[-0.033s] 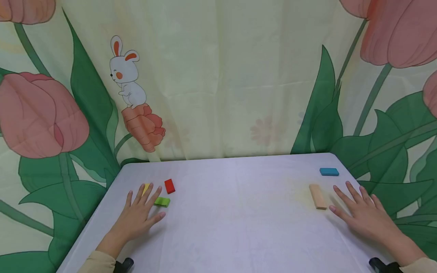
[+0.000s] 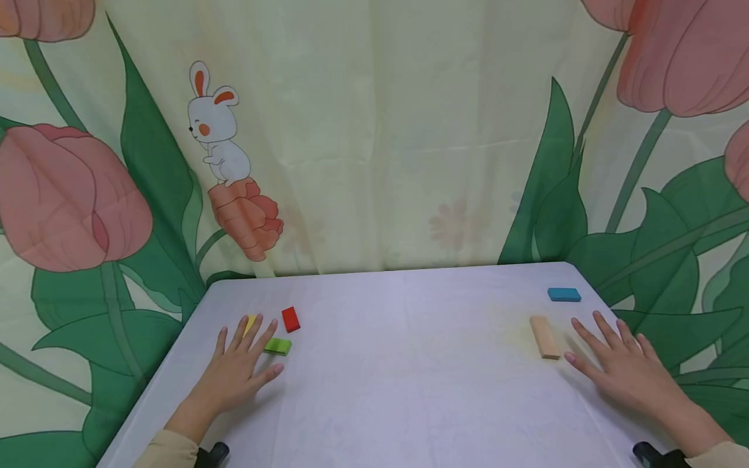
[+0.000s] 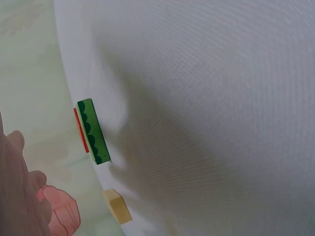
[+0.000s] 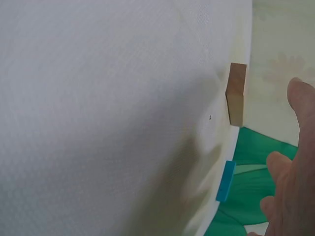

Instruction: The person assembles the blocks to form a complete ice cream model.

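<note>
White and cloth-textured, the surface (image 2: 409,403) spreads out around the plain wooden block (image 2: 545,337). Just right of that block is the right hand (image 2: 626,374), clearly the nearer of the two, its fingers spread apart and holding nothing. From those fingers the block lies to the left, its near end just beside the thumb tip. Its long axis runs away from the person, the far end angled slightly left.

Well to the left of the wooden block is the left hand (image 2: 234,374), its fingers also spread and holding nothing. Partly behind it, about level with the wooden block's near end, the green block (image 2: 277,346) has its long axis mostly crosswise. Beyond the wooden block and a little right, the blue block (image 2: 564,295) lies crosswise too. Well left of the wooden block, the red block (image 2: 290,319) points away, tipping left; the yellow block (image 2: 250,323), farther left, is mostly hidden behind fingers in the head view, so its direction is unclear there.
</note>
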A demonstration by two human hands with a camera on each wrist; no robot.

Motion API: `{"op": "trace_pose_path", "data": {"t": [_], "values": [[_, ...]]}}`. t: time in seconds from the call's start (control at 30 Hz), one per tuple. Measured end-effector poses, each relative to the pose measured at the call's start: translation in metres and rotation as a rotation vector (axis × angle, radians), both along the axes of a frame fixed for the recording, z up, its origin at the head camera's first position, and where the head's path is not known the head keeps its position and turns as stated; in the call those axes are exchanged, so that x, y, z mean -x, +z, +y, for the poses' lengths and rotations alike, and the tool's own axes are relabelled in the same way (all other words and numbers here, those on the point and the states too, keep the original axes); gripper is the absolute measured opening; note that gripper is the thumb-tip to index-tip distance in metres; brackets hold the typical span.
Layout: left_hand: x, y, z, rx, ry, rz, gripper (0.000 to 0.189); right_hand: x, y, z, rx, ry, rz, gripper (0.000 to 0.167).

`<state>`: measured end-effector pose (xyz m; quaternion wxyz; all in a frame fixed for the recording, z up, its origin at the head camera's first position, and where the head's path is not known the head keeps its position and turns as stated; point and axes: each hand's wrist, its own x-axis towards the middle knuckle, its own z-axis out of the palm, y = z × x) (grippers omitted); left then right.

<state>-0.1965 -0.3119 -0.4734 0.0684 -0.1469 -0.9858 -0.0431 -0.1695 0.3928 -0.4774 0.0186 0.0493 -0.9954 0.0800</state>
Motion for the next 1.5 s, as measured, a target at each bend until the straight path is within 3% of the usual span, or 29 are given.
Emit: {"op": "trace_pose_path", "data": {"t": [0.3,0.47,0.7,1.07,1.3,1.5], "values": [[0.0,0.003,0.002,0.009,0.0,0.024,0.088,0.001,-0.001,-0.003,0.021,-0.001,0.033,0.085],[0.001,0.005,0.003,0.016,0.007,0.033,0.085,0.008,0.0,-0.014,-0.004,0.025,0.112,0.076],[0.002,0.003,0.004,0.023,0.026,-0.042,0.063,0.02,-0.004,-0.03,0.031,0.048,0.206,0.058],[0.003,0.003,0.011,0.021,0.007,-0.064,0.05,0.034,-0.011,-0.042,0.053,0.029,0.077,0.051],[0.007,-0.002,0.012,0.04,0.036,-0.075,0.049,0.034,-0.011,-0.045,0.047,0.037,0.06,0.05],[0.007,-0.004,0.011,0.064,0.025,-0.073,0.046,0.032,-0.009,-0.05,0.049,0.039,0.056,0.05]]}}
